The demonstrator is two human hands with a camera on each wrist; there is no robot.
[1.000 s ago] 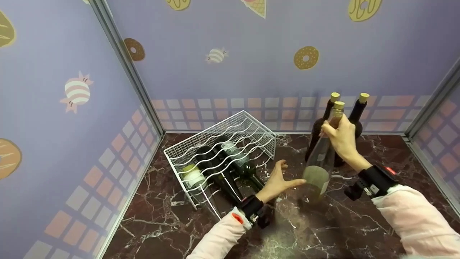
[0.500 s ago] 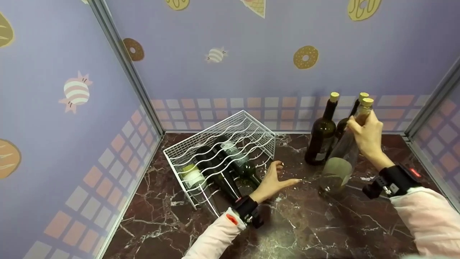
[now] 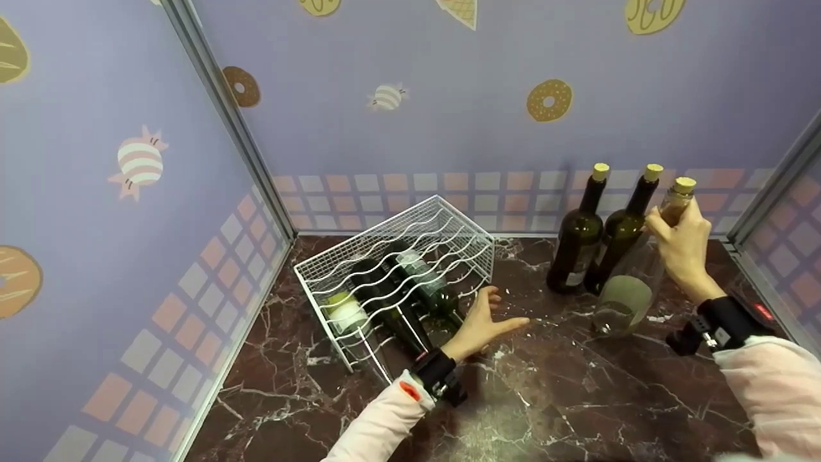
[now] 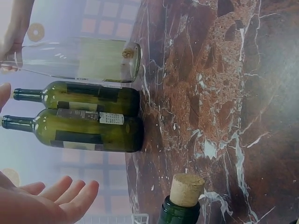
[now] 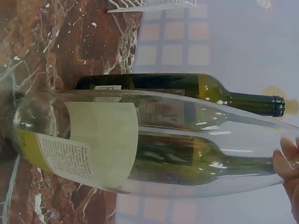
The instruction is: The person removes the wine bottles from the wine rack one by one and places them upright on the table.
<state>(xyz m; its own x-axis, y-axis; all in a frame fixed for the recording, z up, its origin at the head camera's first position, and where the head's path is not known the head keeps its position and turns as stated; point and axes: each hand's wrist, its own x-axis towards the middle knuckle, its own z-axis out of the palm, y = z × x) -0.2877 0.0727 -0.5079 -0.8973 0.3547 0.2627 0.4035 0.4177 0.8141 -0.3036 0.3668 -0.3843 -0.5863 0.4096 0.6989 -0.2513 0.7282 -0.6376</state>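
My right hand [image 3: 683, 247] grips the neck of a clear glass bottle [image 3: 627, 295] with a cork and a pale label. The bottle leans a little, beside two dark green corked bottles [image 3: 576, 253] [image 3: 617, 247] that stand upright at the back right. Whether its base touches the tabletop, I cannot tell. My left hand [image 3: 478, 328], holding nothing, is spread with thumb and fingers apart near the front of a white wire rack [image 3: 478, 253]. Below that hand, the left wrist view shows a corked green bottle neck [image 4: 181, 212].
Three bottles lie in the rack: one with a grey label [image 3: 418, 269], a dark one [image 3: 391, 321] and a clear one with a yellow-white label [image 3: 346, 313]. Patterned walls [image 3: 385, 141] enclose the marbled tabletop [image 3: 545, 398] at the back and sides.
The right hand has carried the clear bottle to the right, from in front of the two green bottles to beside them. My left hand has drawn slightly left, away from it.
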